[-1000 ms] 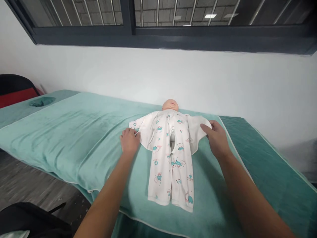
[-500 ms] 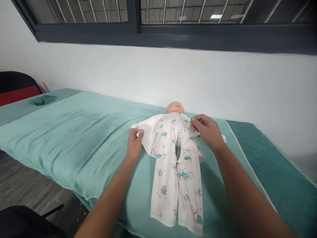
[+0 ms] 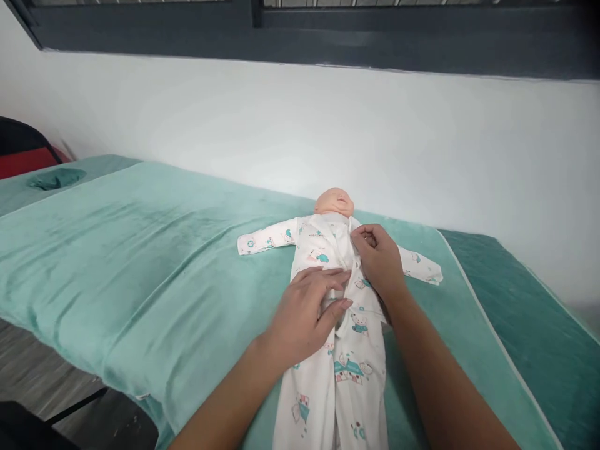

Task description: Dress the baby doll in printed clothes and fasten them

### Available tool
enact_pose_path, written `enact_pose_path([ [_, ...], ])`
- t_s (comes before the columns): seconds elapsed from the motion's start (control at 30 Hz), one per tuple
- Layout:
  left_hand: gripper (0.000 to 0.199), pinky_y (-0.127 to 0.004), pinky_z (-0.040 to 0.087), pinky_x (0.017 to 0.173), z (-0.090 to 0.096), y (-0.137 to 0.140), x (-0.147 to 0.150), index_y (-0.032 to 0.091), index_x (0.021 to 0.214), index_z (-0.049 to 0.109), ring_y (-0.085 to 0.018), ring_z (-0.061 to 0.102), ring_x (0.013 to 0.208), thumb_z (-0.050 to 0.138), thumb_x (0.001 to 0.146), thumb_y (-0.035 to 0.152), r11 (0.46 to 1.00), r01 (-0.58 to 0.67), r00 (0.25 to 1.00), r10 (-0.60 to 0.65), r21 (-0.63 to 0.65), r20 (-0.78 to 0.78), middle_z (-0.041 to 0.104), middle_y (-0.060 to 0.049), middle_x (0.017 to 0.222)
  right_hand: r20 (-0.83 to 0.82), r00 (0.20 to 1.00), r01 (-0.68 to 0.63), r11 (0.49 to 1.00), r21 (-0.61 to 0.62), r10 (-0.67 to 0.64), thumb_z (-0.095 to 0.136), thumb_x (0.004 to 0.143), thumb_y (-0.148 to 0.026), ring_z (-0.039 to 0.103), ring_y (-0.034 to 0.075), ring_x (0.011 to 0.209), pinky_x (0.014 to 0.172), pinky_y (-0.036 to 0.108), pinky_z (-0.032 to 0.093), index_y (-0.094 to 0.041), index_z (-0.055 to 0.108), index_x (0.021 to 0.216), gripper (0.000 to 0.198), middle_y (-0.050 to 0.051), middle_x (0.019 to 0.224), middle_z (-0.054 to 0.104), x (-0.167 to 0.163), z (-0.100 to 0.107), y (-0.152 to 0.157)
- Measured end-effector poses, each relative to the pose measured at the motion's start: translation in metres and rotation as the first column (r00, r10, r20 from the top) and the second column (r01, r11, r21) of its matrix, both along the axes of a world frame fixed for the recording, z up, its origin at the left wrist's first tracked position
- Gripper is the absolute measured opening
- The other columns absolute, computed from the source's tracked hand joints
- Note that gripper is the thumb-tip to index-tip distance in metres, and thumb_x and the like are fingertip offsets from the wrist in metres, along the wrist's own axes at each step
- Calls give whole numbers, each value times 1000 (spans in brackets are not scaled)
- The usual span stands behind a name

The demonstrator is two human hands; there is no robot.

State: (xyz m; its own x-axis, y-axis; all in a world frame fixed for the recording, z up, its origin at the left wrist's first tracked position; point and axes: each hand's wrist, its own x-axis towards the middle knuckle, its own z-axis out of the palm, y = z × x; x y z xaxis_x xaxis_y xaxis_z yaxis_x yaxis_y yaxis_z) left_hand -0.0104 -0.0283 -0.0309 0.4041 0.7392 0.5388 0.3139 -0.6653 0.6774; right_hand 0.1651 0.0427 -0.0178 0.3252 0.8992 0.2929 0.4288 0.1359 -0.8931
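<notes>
A baby doll (image 3: 334,202) lies on its back on a green-covered bed, its head toward the wall. It wears a white printed baby shirt (image 3: 269,237) with both sleeves stretched out sideways, and matching printed trousers (image 3: 359,359). My left hand (image 3: 304,312) rests over the doll's belly, fingers stretched and apart, on the shirt front. At the chest, my right hand (image 3: 380,257) pinches the shirt's front edge between thumb and fingers. The fabric under both hands is partly hidden.
The light green sheet (image 3: 154,250) has soft wrinkles, with a darker green cover (image 3: 510,294) at right. A white wall (image 3: 281,125) rises behind, below a dark window frame (image 3: 154,31). A black and red chair (image 3: 23,147) stands far left.
My left hand has let go of the shirt's left side and moved right onto the belly. That shirt side now lies across the front. My right hand has shifted slightly; the view has tilted down.
</notes>
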Motion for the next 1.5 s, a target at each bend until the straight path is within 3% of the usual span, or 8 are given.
enact_pose_path([
  [0.2,20,-42,50,101,11,-10,-5,27,103,64,-20,65,116,46,98,33,952,145,978,-97,-268,187,72,-4,120,-23,1000,6,1000,-22,-6,61,79,-39,48,14,60,60,28,38,-23,62,82,16,-4,64,51,2,0,1],
  [0.3,26,-40,50,102,15,6,-10,26,106,65,-20,64,115,42,99,34,952,-44,962,122,-302,245,72,-4,118,-73,997,-12,999,-52,8,61,79,-41,46,13,56,55,29,37,-24,62,90,20,-2,69,55,4,-2,2],
  [0.43,27,-41,42,109,17,51,-8,23,113,65,-22,59,122,45,96,26,902,-371,925,381,-222,2,68,-4,127,-24,1000,-10,1000,-26,9,58,82,-39,49,13,60,62,31,42,-23,66,103,28,3,94,63,10,-5,4],
  [0.57,35,-39,42,107,23,86,8,22,123,62,-23,59,123,38,97,22,940,-286,954,262,-186,-145,65,-5,133,50,997,-60,998,37,58,54,84,-37,57,19,80,77,35,46,-23,69,104,28,6,112,64,15,-8,9],
  [0.77,33,-34,46,99,38,112,29,24,114,67,-21,63,113,40,94,20,975,-111,990,91,-194,-108,70,-3,122,38,986,-165,984,67,163,55,86,-37,57,22,109,94,37,43,-25,71,103,27,6,117,64,20,-10,16],
  [1.03,21,-35,48,91,40,152,45,17,90,74,-23,66,95,55,83,16,913,-350,936,333,-210,-114,74,-9,103,13,984,-175,983,-54,176,57,86,-44,59,22,95,86,37,46,-25,73,106,32,6,108,62,18,-3,23],
  [1.23,17,-32,49,80,34,158,44,17,75,72,-19,65,81,56,80,19,906,-280,960,269,-319,-79,74,-5,83,43,986,-157,984,-89,161,56,87,-43,59,23,101,94,39,43,-26,73,112,34,5,109,62,16,-2,26],
  [1.5,8,-32,49,81,27,156,43,17,75,65,-18,64,81,58,80,19,906,-256,959,281,-338,27,72,-4,86,19,988,-154,985,-77,156,60,84,-40,60,22,100,97,39,42,-27,74,107,30,4,108,65,15,-1,28],
])
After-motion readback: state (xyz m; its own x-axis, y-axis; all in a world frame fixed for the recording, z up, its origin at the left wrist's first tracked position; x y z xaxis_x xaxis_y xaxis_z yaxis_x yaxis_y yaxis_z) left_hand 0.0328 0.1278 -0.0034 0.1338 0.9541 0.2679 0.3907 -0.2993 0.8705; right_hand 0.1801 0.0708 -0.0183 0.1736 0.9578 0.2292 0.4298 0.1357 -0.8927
